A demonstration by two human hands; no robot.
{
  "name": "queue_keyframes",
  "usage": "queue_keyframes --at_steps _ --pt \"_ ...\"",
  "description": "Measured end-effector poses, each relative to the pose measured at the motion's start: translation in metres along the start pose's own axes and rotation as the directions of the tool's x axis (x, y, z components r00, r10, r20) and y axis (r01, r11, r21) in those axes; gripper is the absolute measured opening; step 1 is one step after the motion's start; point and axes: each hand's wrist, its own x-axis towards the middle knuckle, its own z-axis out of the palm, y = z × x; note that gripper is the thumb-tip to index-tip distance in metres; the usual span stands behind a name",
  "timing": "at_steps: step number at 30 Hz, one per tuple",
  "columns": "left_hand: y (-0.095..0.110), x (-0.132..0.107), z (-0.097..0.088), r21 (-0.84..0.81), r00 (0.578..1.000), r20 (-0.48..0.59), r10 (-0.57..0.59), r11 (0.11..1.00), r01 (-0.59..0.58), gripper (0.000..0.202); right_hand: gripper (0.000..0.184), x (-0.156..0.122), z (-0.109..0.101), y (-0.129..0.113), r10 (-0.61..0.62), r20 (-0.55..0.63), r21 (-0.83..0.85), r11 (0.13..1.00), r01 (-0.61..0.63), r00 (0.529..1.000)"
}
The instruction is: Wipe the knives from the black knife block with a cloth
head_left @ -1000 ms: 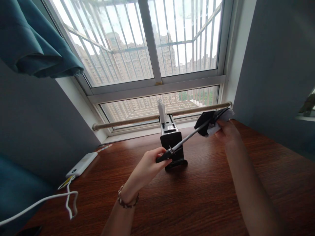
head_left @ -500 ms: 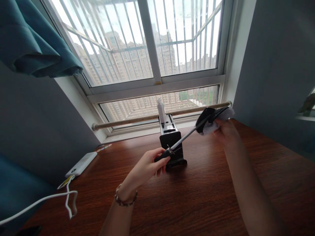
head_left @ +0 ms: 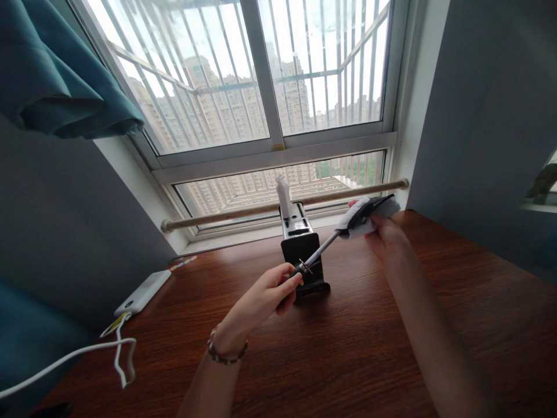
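My left hand (head_left: 275, 285) is closed around the black handle of a sharpening steel (head_left: 322, 247), just behind its small metal guard. The grey rod points up and to the right. My right hand (head_left: 389, 235) grips a black and white cloth (head_left: 354, 216) wrapped around the rod's far part, so the tip is hidden. Behind my left hand stands a black knife block (head_left: 300, 247) with slots in its top. A white wrapped object (head_left: 284, 194) sticks up from the block's back slot.
The block stands on a reddish-brown wooden table (head_left: 348, 342). A white power bank (head_left: 143, 292) with a white cable (head_left: 82, 350) lies at the left. Past the table's back edge, a horizontal pole (head_left: 226, 216) runs before the window. A blue curtain (head_left: 61, 75) hangs at upper left.
The cloth has slid down the rod toward the handle and now wraps it more closely, white side showing. My right hand has moved slightly left; my left hand has shifted slightly.
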Motion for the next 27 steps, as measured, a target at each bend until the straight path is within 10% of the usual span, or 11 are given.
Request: queue_keyframes --at_steps 13,27 --pt "0.001 0.003 0.004 0.115 0.965 -0.251 0.071 0.992 -0.043 0.032 0.035 -0.059 0.058 0.030 0.285 0.158 -0.012 0.958 -0.286 0.946" --pt "0.006 0.003 0.014 0.305 0.934 -0.308 0.179 0.949 -0.081 0.028 0.031 -0.060 0.052 0.026 0.374 0.299 -0.221 0.922 -0.318 0.878"
